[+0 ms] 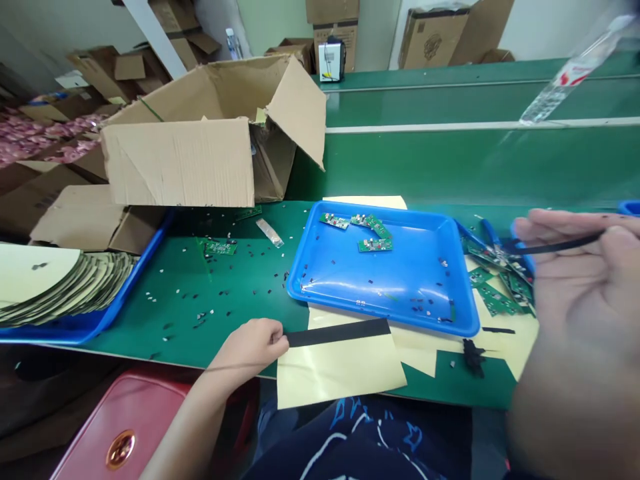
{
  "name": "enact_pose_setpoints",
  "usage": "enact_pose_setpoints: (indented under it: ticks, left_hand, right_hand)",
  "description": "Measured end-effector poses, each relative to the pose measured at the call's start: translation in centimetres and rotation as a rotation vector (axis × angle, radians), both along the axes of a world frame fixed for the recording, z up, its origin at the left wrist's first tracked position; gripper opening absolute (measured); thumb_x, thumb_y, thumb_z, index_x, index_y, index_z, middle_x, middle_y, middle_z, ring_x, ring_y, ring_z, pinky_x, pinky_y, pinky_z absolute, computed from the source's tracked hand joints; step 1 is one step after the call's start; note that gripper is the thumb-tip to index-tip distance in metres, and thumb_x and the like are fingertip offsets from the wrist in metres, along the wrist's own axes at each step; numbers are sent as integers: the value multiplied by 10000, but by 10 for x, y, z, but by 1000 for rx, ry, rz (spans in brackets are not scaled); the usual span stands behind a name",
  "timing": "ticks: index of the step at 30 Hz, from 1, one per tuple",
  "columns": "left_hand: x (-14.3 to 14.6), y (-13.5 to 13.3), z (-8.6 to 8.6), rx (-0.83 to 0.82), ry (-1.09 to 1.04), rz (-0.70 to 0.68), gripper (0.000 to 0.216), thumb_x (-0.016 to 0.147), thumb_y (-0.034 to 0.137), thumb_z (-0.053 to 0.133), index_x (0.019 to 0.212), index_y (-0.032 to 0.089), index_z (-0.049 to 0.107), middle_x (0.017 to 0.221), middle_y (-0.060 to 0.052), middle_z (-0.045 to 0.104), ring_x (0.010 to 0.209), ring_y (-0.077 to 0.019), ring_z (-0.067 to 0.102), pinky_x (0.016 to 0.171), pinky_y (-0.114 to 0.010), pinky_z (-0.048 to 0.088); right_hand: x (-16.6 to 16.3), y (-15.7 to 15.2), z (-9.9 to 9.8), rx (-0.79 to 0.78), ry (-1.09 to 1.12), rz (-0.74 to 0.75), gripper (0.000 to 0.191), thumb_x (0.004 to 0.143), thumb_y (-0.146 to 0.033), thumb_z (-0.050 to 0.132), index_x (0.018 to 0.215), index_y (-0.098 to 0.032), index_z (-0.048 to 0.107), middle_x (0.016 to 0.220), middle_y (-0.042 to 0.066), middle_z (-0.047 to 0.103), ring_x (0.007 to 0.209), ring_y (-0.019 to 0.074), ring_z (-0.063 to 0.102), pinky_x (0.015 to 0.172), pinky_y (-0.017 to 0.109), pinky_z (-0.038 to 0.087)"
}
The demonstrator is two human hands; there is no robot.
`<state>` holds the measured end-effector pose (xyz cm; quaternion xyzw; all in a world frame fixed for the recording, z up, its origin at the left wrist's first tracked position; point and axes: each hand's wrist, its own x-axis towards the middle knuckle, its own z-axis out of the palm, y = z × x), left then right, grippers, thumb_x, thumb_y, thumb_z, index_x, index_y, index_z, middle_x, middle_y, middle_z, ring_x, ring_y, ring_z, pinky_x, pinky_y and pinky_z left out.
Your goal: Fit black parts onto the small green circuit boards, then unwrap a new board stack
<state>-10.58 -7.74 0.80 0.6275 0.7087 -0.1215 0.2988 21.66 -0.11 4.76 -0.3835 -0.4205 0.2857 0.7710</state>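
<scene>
My left hand (253,347) is closed at the upper left corner of a pale yellow backing sheet (340,373), where a black band (340,333) runs along the top edge. The sheet overhangs the table's front edge. At the far right, my right hand (570,300) is raised palm up, its thumb pressing a thin black strip (560,247) against the fingers. Beyond the sheet lies a blue tray (390,283) with several small green circuit boards (375,245) and black bits inside. Blue-handled pliers (493,243) rest on more boards (495,300) beside my right hand.
A large open cardboard box (180,163) stands at the back left. Left of it, a blue tray (107,320) holds stacked yellow sheets (75,290). A plastic bottle (560,87) is at the back right. A red stool (135,413) sits below the table (240,280), near my left arm.
</scene>
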Motion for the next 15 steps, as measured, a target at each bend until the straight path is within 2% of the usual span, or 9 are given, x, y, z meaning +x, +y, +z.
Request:
enact_pose_setpoints:
  ticks: [2,4,9,12,15]
  left_hand:
    - [-1,4,0,40,-6,39,221,724,224,381,523,195,292,530,19,372,527,-136,359,515,-270,174]
    - [-1,5,-1,48,-2,65,214,708,214,382,518,195,285,524,22,358,522,-132,348,512,-268,167]
    - [-5,2,-3,-49,-154,-22,220,634,190,400,477,194,247,481,45,237,479,-111,263,492,-265,139]
    - [-9,3,-9,30,-185,95,215,659,230,390,484,203,267,465,49,270,446,-113,336,476,-249,174]
    - [-9,8,-16,139,-224,224,267,730,314,380,505,210,280,454,46,336,433,-128,421,485,-241,274]
  right_hand:
    - [-11,3,5,62,-3,28,216,702,-64,494,710,-185,672,671,12,706,658,204,684,718,467,522]
    - [-14,6,3,52,10,98,202,720,-63,489,726,-161,666,644,23,705,636,214,688,664,446,527]
    - [-11,14,-8,-17,68,194,121,757,-111,514,727,-149,624,634,51,709,595,215,681,613,408,522]
    - [-11,17,-14,-45,108,228,119,771,-124,508,707,-162,601,620,33,697,598,191,673,625,379,520]
    - [-13,18,-19,-89,117,254,133,800,-158,497,709,-187,588,620,14,689,600,182,663,628,370,520]
